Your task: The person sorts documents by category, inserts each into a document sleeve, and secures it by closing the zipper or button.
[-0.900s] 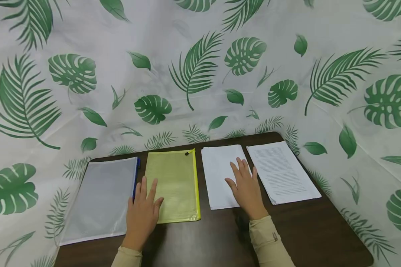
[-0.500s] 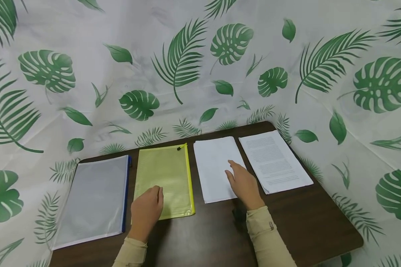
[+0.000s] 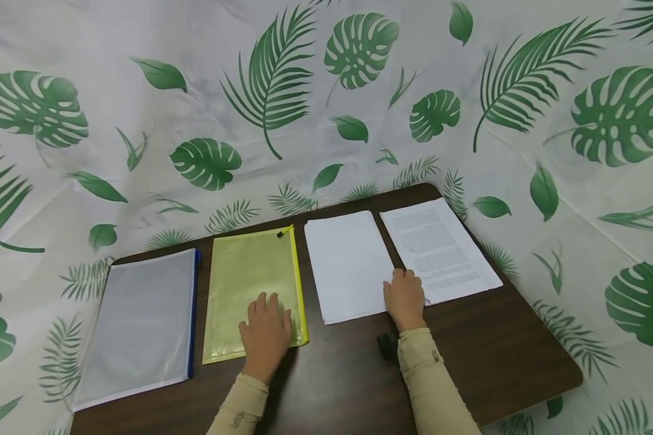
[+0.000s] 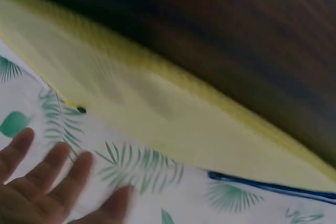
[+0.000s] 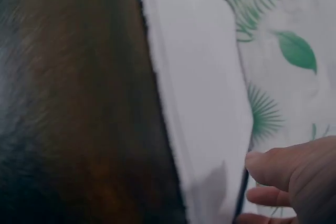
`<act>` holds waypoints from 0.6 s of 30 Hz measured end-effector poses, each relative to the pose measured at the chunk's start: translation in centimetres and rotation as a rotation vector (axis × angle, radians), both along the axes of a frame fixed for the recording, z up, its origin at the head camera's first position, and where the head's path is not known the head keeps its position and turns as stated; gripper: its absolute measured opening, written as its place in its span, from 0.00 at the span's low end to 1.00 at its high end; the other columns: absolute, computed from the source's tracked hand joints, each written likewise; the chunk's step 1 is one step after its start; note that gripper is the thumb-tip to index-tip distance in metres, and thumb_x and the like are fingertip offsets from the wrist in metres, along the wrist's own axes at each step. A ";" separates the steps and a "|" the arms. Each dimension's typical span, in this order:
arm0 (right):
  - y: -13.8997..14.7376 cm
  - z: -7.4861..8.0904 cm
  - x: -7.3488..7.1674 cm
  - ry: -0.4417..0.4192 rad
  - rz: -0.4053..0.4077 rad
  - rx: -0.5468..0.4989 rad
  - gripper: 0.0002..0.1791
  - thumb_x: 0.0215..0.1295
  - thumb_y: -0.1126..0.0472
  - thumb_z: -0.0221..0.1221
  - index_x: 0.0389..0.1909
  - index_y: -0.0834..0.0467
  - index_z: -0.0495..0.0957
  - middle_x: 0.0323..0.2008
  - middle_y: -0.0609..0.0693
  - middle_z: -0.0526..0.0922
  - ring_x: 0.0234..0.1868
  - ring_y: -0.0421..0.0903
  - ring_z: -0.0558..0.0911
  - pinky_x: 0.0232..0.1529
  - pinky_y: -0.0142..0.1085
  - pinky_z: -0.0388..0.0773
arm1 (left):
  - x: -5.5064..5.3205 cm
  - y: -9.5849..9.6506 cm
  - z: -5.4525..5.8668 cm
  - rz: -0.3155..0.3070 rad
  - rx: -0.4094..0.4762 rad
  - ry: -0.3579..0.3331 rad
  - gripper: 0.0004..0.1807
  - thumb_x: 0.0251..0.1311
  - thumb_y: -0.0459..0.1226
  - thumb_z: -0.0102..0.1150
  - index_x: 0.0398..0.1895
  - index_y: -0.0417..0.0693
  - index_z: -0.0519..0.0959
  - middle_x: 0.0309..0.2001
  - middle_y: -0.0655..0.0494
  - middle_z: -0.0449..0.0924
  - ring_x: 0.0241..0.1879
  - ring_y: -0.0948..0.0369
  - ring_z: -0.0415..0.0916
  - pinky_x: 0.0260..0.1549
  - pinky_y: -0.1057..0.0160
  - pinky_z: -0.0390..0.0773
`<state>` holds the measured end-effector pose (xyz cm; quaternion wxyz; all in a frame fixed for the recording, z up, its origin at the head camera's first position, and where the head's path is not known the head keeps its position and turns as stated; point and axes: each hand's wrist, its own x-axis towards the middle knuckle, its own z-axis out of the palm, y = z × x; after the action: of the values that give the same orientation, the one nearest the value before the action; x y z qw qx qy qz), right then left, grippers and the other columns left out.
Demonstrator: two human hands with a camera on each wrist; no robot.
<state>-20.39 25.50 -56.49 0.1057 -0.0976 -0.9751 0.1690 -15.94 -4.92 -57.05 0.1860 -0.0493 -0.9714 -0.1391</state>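
Observation:
A yellow zip document pouch (image 3: 250,272) lies flat on the table, its zip along the right side. My left hand (image 3: 266,329) is over its lower right part, fingers spread and slightly bent; the left wrist view shows the fingers (image 4: 73,174) holding nothing. Right of the pouch is a stack of blank white paper (image 3: 345,266), and beyond it a stack of printed sheets (image 3: 438,251). Over the narrow gap between the two stacks is my right hand (image 3: 404,299), fingers loosely bent. In the right wrist view the thumb (image 5: 270,166) and fingers stand apart with nothing between them.
A clear document pouch (image 3: 141,326) with a blue zip edge lies at the left of the dark wooden table (image 3: 337,374). A leaf-patterned sheet (image 3: 283,109) hangs behind and around the table. The table's rounded corner (image 3: 571,377) is at the right.
My left hand drew its fingers in, then spread them and moved right over the yellow pouch. My right hand shifted from the blank stack toward the printed stack, its fingers bending. The head view turned.

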 end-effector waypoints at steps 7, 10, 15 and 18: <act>-0.4 -0.8 -0.1 -0.098 -0.058 -0.024 0.30 0.66 0.48 0.67 0.47 0.72 0.70 0.46 0.70 0.71 0.48 0.67 0.72 0.41 0.58 0.76 | 0.2 1.3 -1.1 0.015 0.005 -0.179 0.27 0.72 0.50 0.56 0.63 0.40 0.76 0.67 0.35 0.69 0.65 0.35 0.65 0.39 0.21 0.70; -0.6 -1.0 -0.3 -0.103 -0.086 -0.039 0.31 0.64 0.48 0.69 0.46 0.72 0.69 0.45 0.70 0.71 0.47 0.67 0.72 0.40 0.58 0.76 | 0.3 1.7 -1.3 0.014 0.000 -0.205 0.27 0.71 0.52 0.57 0.61 0.40 0.76 0.66 0.34 0.69 0.62 0.35 0.67 0.29 0.25 0.73; -0.4 -1.3 -0.5 -0.112 -0.120 -0.088 0.32 0.61 0.49 0.72 0.44 0.73 0.69 0.42 0.70 0.72 0.45 0.67 0.75 0.38 0.58 0.79 | 0.3 2.5 -1.3 0.010 -0.028 -0.258 0.30 0.69 0.54 0.58 0.62 0.40 0.75 0.66 0.33 0.68 0.63 0.33 0.66 0.19 0.31 0.75; -0.1 -1.4 -0.6 -0.124 -0.126 -0.137 0.32 0.60 0.51 0.73 0.45 0.74 0.69 0.42 0.70 0.72 0.45 0.68 0.76 0.39 0.57 0.80 | 0.1 2.9 -1.5 0.011 -0.052 -0.272 0.32 0.69 0.54 0.58 0.63 0.38 0.75 0.67 0.32 0.67 0.64 0.32 0.65 0.17 0.34 0.77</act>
<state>-20.95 25.39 -57.84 0.0484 -0.1762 -0.9578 0.2220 -15.82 -2.02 -58.50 0.0519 -0.0293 -0.9912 -0.1183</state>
